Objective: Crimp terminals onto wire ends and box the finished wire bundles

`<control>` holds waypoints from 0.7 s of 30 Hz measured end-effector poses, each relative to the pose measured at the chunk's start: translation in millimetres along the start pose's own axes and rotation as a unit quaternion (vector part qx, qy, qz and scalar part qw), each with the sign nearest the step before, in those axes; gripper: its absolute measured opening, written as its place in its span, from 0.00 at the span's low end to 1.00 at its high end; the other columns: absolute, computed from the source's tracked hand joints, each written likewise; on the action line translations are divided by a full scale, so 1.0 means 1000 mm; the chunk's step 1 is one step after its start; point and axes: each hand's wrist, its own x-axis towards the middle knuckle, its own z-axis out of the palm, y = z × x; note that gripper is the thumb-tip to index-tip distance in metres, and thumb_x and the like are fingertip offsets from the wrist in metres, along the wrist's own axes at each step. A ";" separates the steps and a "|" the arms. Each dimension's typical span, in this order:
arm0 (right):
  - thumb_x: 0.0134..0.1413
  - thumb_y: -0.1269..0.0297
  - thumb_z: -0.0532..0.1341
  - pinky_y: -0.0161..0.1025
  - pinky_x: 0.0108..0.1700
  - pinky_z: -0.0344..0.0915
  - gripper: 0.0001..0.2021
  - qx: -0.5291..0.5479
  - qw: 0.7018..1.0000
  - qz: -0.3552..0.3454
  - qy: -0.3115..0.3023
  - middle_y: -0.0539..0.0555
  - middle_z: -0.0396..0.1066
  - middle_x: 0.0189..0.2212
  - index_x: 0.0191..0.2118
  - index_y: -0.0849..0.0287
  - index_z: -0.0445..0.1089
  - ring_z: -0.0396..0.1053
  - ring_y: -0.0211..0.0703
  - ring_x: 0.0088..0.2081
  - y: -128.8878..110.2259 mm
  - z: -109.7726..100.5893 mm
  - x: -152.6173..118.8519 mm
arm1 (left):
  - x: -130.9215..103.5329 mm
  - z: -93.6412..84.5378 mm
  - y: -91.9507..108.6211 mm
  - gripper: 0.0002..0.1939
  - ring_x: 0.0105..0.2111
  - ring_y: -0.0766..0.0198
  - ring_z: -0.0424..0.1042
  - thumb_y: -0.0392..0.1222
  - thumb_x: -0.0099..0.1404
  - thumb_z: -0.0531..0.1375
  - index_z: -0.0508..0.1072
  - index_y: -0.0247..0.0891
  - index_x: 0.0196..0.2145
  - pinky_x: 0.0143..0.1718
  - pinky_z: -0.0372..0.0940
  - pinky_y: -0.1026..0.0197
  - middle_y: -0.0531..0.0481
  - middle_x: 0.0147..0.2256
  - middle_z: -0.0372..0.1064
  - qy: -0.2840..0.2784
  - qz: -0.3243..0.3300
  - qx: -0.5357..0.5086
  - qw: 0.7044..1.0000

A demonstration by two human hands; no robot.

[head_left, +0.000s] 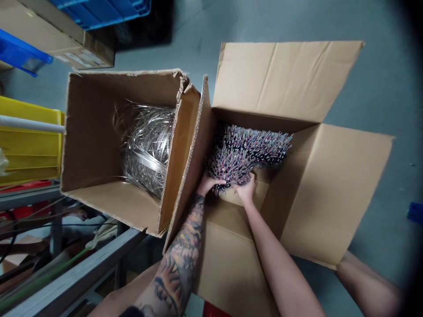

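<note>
Both my hands reach down into an open cardboard box [333,189] with its flaps spread. My left hand [209,182] and my right hand [246,188] grip the near end of a bundle of thin multicoloured strands [229,165] from either side. The fingertips are partly hidden by the strands. Beyond that bundle, more of the same strands [261,143] lie along the far side of the box. The bare cardboard floor of the box shows nearest my wrists.
To the left, a second open box [95,132] holds a heap of shiny clear strands [148,149]. A metal frame [95,259] runs along the lower left. A yellow bin [29,145] stands at the left edge, a blue crate [105,11] at the top.
</note>
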 end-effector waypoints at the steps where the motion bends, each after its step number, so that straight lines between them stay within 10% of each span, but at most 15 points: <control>1: 0.29 0.54 0.80 0.57 0.61 0.71 0.46 -0.010 1.000 0.004 0.023 0.64 0.79 0.54 0.59 0.57 0.66 0.78 0.62 0.54 0.002 0.003 0.013 | 0.014 0.004 -0.001 0.53 0.66 0.42 0.70 0.37 0.40 0.83 0.74 0.37 0.64 0.72 0.62 0.44 0.38 0.64 0.73 0.022 0.007 0.008 1.000; 9: 0.30 0.51 0.82 0.57 0.64 0.67 0.49 -0.049 0.994 0.015 0.100 0.72 0.75 0.59 0.59 0.61 0.65 0.74 0.65 0.59 0.025 -0.011 0.054 | 0.055 0.022 -0.032 0.56 0.71 0.45 0.63 0.41 0.50 0.81 0.64 0.39 0.72 0.74 0.56 0.49 0.39 0.69 0.66 0.104 0.016 0.065 0.992; 17: 0.31 0.51 0.82 0.55 0.63 0.70 0.49 -0.032 0.997 0.003 0.068 0.70 0.76 0.57 0.60 0.62 0.64 0.75 0.62 0.57 0.028 -0.022 0.059 | -0.024 0.033 -0.038 0.44 0.77 0.45 0.48 0.49 0.71 0.67 0.52 0.36 0.76 0.77 0.45 0.50 0.34 0.75 0.53 0.183 -0.032 0.139 0.973; 21: 0.38 0.51 0.79 0.53 0.64 0.68 0.45 -0.025 0.996 -0.019 0.080 0.70 0.73 0.60 0.60 0.62 0.62 0.74 0.58 0.59 0.021 -0.019 0.051 | -0.052 0.067 -0.042 0.22 0.70 0.38 0.62 0.47 0.71 0.66 0.74 0.38 0.59 0.72 0.52 0.47 0.32 0.63 0.71 0.141 -0.055 0.166 0.974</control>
